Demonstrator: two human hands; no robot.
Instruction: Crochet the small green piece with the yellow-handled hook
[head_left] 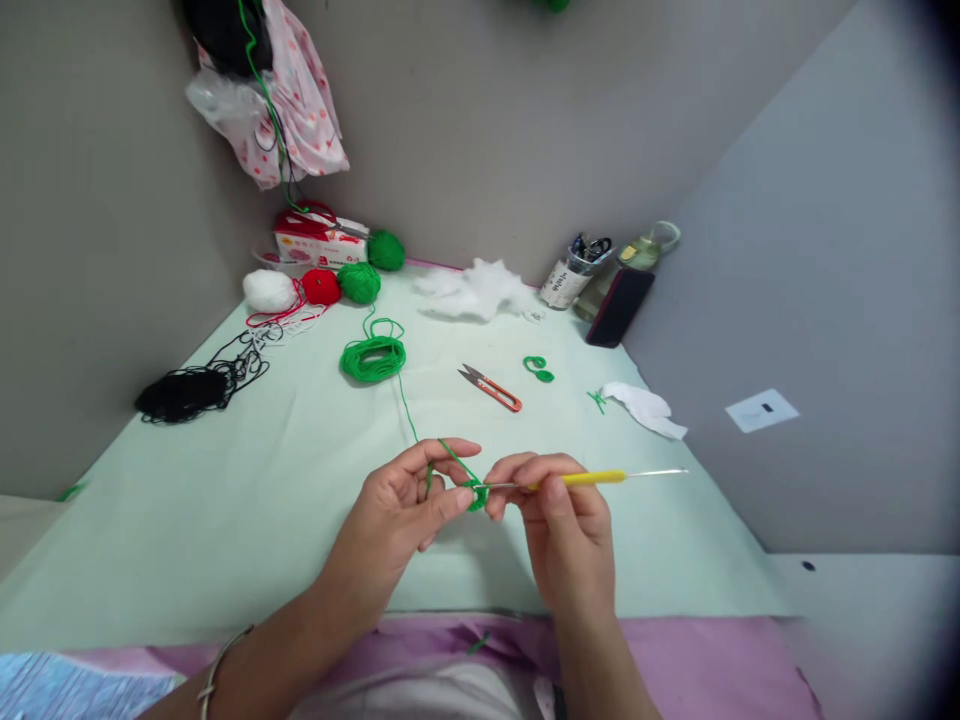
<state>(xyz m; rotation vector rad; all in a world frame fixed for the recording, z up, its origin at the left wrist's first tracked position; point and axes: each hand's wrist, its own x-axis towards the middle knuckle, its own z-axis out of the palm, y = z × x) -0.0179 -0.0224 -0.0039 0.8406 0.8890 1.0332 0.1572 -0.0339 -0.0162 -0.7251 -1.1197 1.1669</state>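
Observation:
Between finger and thumb, my left hand (411, 500) pinches a small green crochet piece (478, 495). Green yarn runs over its raised index finger and back to a loose green coil (373, 357) on the table. My right hand (566, 520) grips a crochet hook (592, 479) by its yellow handle, with the metal tip at the green piece. Whether the tip is through a stitch is too small to tell. Beyond my hands lie orange thread snips (491, 388) and a small curled green crocheted piece (538, 369).
White (268, 290), red (321, 287) and green yarn balls (359, 283) sit at the back left, near black yarn (184, 395). White stuffing (480, 290), a pen cup (568, 278), a phone (620, 306) and a bottle (637, 255) stand along the back. White tissue (645, 409) lies right.

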